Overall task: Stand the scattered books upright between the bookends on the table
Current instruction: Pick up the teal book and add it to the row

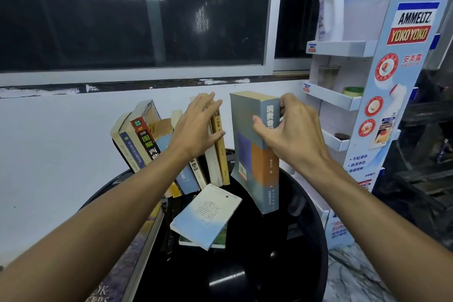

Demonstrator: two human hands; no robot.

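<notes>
A row of several books leans to the left at the back of a round black table. My left hand lies flat with spread fingers against the rightmost books of that row. My right hand grips a thick grey book with blue and orange blocks, held upright just right of the row, its lower corner near the tabletop. A pale blue-white book lies flat at the front on top of another book. A black bookend peeks out left of the row; the right one is not visible.
A white cardboard display stand with shelves, a white bottle and a tape roll stands close on the right. A white wall and dark window lie behind. A large flat book juts off the table's left edge.
</notes>
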